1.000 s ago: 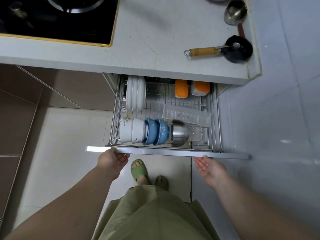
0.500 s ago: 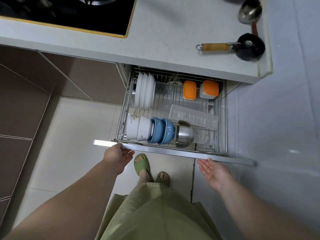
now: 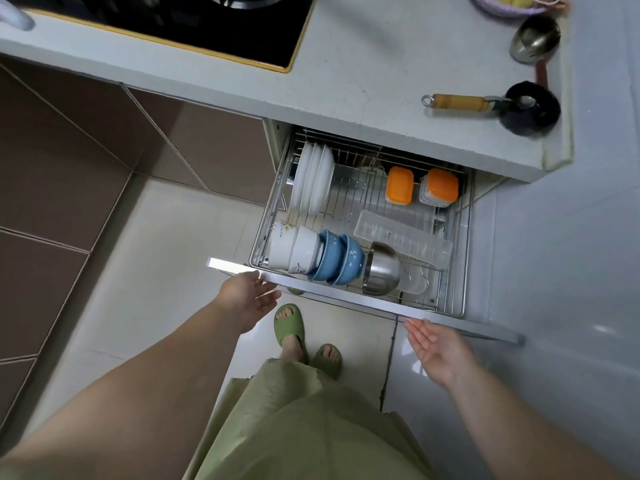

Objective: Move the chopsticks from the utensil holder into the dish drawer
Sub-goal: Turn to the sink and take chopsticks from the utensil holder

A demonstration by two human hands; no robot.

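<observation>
The wire dish drawer (image 3: 464, 258) stands pulled out under the counter. Its metal front rail (image 3: 346, 296) runs across below the rack. My left hand (image 3: 247, 299) is open, fingertips at the rail's left part. My right hand (image 3: 438, 348) is open, palm up, fingertips just under the rail's right part. Inside the drawer lie white plates (image 3: 313, 178), white and blue bowls (image 3: 329, 259), a steel bowl (image 3: 381, 268), a clear long plastic box (image 3: 403, 237) and orange-lidded containers (image 3: 400, 185). No chopsticks or utensil holder show in view.
On the counter (image 3: 363, 74) lie a black brush with a wooden handle (image 3: 519, 107) and a steel ladle (image 3: 535, 38). A black stove (image 3: 207, 26) sits at the back left. My feet in green slippers (image 3: 289, 323) stand on the tiled floor below the drawer.
The view has shifted left and tilted, so the drawer now sits further right. Both hands stay at the front rail; the left hand's fingers have loosened off it.
</observation>
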